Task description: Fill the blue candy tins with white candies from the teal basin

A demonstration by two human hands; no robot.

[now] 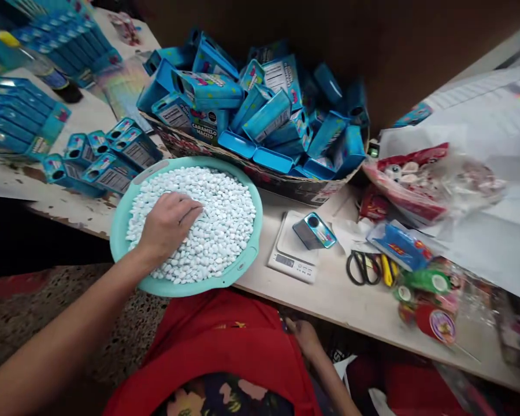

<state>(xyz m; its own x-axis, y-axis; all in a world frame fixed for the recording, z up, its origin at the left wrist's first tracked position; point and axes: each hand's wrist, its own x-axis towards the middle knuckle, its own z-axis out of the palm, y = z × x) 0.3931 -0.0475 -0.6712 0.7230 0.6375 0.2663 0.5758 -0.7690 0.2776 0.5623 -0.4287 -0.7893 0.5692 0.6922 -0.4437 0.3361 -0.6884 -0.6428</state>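
Note:
A round turquoise basin (255, 248) full of small white candies (225, 214) rests at the table's front edge. My left hand (169, 225) lies on the candies with its fingers curled down into them; the fingertips and whatever they hold are hidden. My right hand (302, 337) hangs below the table edge beside the red apron (225, 358), its fingers partly hidden and blurred. Right of the basin, a blue tin with a round hole in its top (314, 231) stands on a white digital scale (292, 264).
Behind the basin, a cardboard box (260, 180) overflows with blue tins (268, 118). More tins (101, 156) and a bottle (47, 72) stand left. Right are black scissors (363, 267), a yellow cutter (389, 270), tape (427, 281) and a candy bag (420, 179).

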